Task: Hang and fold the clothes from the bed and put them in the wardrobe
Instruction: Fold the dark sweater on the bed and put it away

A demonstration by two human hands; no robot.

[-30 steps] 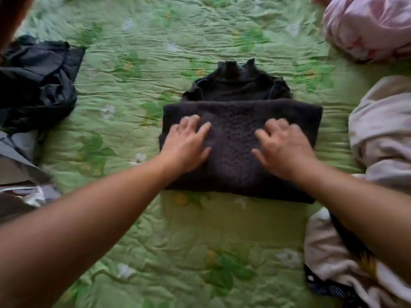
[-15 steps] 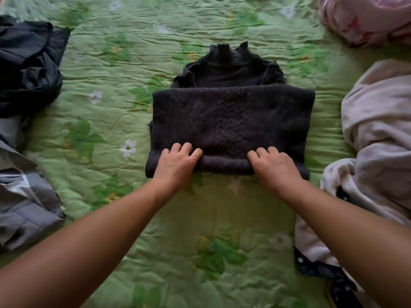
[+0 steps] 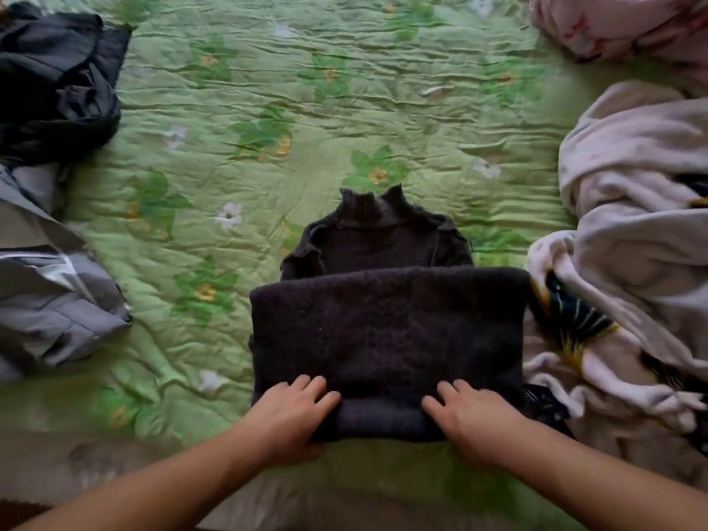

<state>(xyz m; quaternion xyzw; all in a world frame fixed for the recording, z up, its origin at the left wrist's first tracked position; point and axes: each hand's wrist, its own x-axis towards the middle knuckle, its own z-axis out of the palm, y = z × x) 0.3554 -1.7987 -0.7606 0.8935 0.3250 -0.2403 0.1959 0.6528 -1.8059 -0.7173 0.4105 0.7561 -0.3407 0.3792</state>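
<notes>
A dark grey knit sweater [image 3: 387, 323] lies folded on the green floral bedspread [image 3: 306, 120], its ribbed collar pointing away from me. My left hand [image 3: 289, 415] grips the near edge of the sweater at its left side, fingers over the top. My right hand [image 3: 471, 415] grips the same near edge at its right side. Whether the thumbs reach under the fabric is hidden. The wardrobe is out of view.
A black garment [image 3: 53, 82] is heaped at the far left, with a grey jacket [image 3: 49, 300] below it. A pale pink blanket with dark patterned fabric [image 3: 628, 270] lies bunched at the right. A pink floral bundle [image 3: 620, 24] sits at the far right corner.
Both hands slid from the top of the sweater down to its near edge and took hold of it. The sweater now sits closer to me in the view.
</notes>
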